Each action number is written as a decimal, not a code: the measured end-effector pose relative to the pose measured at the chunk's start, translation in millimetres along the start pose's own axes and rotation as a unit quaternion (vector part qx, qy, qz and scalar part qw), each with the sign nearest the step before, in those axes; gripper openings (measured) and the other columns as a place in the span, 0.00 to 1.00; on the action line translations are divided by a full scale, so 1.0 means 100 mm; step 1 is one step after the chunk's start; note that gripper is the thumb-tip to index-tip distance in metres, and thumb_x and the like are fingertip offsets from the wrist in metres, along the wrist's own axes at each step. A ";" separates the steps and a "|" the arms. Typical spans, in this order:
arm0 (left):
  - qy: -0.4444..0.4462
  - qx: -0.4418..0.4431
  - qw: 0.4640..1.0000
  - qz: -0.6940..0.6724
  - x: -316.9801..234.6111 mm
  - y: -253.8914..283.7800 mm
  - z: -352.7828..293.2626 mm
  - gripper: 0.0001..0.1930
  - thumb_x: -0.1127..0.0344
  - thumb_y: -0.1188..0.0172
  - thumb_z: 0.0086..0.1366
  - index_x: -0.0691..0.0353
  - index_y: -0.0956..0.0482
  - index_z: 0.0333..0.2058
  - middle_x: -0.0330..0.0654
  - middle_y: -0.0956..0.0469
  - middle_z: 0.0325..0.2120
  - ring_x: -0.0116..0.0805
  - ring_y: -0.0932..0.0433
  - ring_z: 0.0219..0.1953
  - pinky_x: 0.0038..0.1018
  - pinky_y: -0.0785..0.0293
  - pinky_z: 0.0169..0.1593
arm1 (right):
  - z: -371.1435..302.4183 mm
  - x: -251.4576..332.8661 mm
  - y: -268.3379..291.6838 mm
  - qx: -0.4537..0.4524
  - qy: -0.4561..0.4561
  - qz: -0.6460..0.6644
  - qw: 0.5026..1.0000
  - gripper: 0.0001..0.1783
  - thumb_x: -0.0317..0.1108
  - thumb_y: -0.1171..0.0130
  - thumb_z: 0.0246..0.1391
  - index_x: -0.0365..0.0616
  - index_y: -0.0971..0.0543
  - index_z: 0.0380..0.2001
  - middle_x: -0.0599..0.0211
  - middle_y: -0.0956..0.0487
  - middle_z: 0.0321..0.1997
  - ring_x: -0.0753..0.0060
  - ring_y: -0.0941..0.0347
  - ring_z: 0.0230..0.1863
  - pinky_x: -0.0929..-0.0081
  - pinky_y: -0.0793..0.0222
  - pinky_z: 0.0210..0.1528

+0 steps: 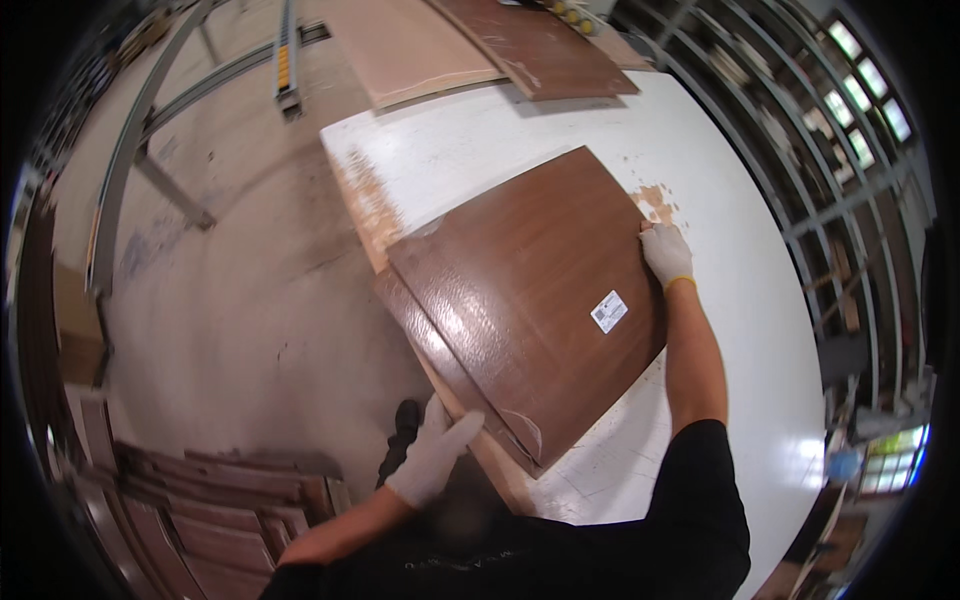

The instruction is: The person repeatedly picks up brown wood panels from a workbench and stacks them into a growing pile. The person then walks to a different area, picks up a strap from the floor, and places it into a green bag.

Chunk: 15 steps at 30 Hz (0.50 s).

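A brown wood-grain panel (540, 270) lies slanted on the white-topped table (770, 350), with a small white label (609, 312) near its right side. Along its left side a second brown strip or panel (425, 335) shows beneath and overhangs the table edge; I cannot tell whether it is a separate piece. My right hand (668, 255), in a white glove with a yellow cuff, has its fingers curled on the panel's right edge. My left hand (438, 462), also gloved, is by the near left edge, thumb and fingers spread apart. Clear wrap or film glints at the panel's corners.
More brown panels (560, 50) lie across the table's far end. Stacked dark panels (220, 500) stand on the floor at lower left. A metal frame (150, 120) and a roller rail (287, 60) are at upper left. Metal racks (790, 130) line the right.
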State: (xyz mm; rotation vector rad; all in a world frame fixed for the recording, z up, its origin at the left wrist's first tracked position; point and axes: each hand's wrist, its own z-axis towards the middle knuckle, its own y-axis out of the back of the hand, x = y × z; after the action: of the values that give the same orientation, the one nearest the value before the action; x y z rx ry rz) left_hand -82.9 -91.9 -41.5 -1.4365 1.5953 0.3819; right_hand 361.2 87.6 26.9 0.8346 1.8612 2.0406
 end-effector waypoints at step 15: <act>-0.049 -0.094 0.984 -0.146 0.21 0.82 -0.88 0.30 0.61 0.34 0.69 0.70 0.29 0.65 0.47 0.19 0.56 0.38 0.19 0.56 0.37 0.25 0.62 | -1.97 -0.02 0.08 0.261 0.102 0.336 0.899 0.28 0.43 0.39 0.62 0.30 0.25 0.57 0.47 0.18 0.53 0.51 0.20 0.52 0.58 0.26 0.56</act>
State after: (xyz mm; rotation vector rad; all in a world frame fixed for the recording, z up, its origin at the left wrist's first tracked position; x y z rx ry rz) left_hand -191.0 -147.7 -39.2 -1.7396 1.2738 0.4305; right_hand 252.8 -76.8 30.7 1.6529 2.5649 2.0391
